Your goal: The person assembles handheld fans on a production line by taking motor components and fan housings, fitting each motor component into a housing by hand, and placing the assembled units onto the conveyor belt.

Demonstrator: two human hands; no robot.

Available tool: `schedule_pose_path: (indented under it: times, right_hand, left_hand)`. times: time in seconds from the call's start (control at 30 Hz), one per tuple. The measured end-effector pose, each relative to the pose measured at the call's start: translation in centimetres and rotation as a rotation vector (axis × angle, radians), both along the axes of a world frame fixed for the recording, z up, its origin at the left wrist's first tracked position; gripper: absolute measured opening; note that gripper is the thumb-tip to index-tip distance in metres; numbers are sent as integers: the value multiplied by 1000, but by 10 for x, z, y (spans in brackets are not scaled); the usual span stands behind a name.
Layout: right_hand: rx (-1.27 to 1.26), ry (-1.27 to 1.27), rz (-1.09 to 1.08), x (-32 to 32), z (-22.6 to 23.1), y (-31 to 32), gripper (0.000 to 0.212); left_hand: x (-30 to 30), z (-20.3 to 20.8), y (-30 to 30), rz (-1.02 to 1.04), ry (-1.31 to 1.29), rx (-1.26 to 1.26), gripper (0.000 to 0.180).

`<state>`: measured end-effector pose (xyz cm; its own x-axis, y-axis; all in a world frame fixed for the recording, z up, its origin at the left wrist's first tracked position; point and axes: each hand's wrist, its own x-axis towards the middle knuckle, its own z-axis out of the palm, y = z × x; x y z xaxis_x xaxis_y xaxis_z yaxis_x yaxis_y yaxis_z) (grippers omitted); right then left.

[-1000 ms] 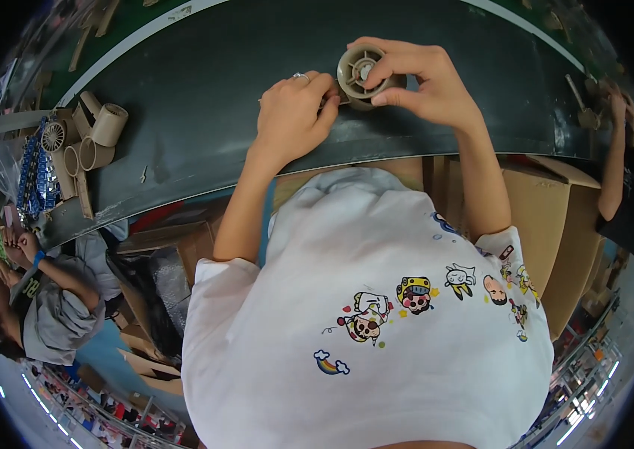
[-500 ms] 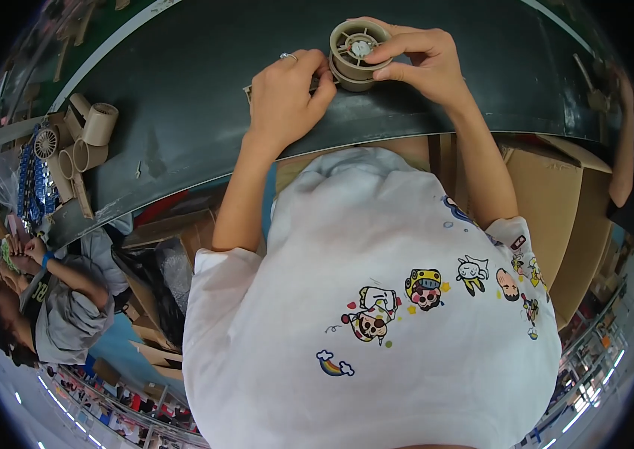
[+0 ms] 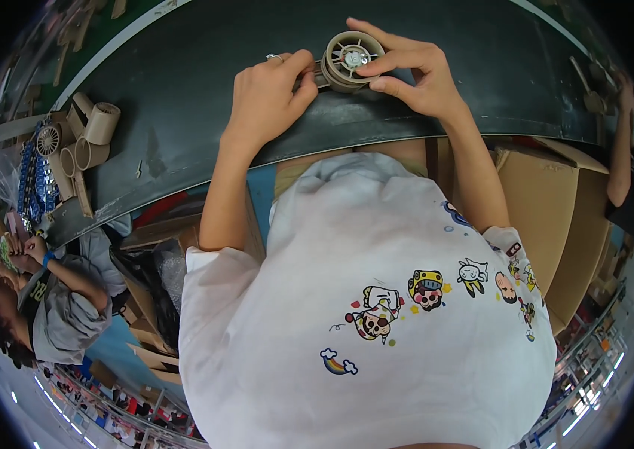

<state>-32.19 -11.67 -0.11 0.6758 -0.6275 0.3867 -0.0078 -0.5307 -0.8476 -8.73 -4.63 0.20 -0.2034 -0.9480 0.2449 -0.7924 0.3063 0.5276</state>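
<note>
A beige hair dryer housing (image 3: 351, 57) is held upright over the dark green work surface. Its round barrel faces up, with a spoked ring and a pale silvery centre inside. My right hand (image 3: 423, 76) grips the barrel from the right, thumb and a finger at the near side, another finger stretched past the far rim. My left hand (image 3: 266, 97), with a ring on one finger, pinches the handle-like part (image 3: 320, 77) that sticks out to the left. Most of that part is hidden by the fingers.
More beige dryer parts (image 3: 92, 150) lie in a pile at the left, beside blue strips (image 3: 30, 183). A co-worker (image 3: 70, 314) sits at the lower left; another person's arm (image 3: 620, 161) shows at the far right. An opened cardboard box (image 3: 537, 194) stands right of my lap.
Both hands have shifted a little left with the housing, my left hand the most. The housing has turned slightly, so its handle part now shows between my left fingers and the barrel.
</note>
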Motion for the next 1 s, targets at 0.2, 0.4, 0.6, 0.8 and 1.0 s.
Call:
schedule_pose_path:
  times: [0.2, 0.4, 0.6, 0.8, 1.0]
  right_hand:
    - [-42, 124, 42, 10, 13, -6, 15]
    - [-185, 149, 75, 10, -1, -12, 12]
    - [-110, 113, 66, 10, -13, -7, 11]
    - [-3, -6, 31, 15, -24, -1, 13]
    - [18, -121, 37, 21, -25, 3, 15]
  left_hand:
    - [0, -4, 3, 2, 33, -9, 9]
    - [12, -4, 10, -6, 81, -16, 9]
    - [26, -9, 14, -109, 106, -21, 7]
    - [25, -5, 15, -148, 2, -97, 9]
    - [20, 20, 9, -274, -483, -42, 11]
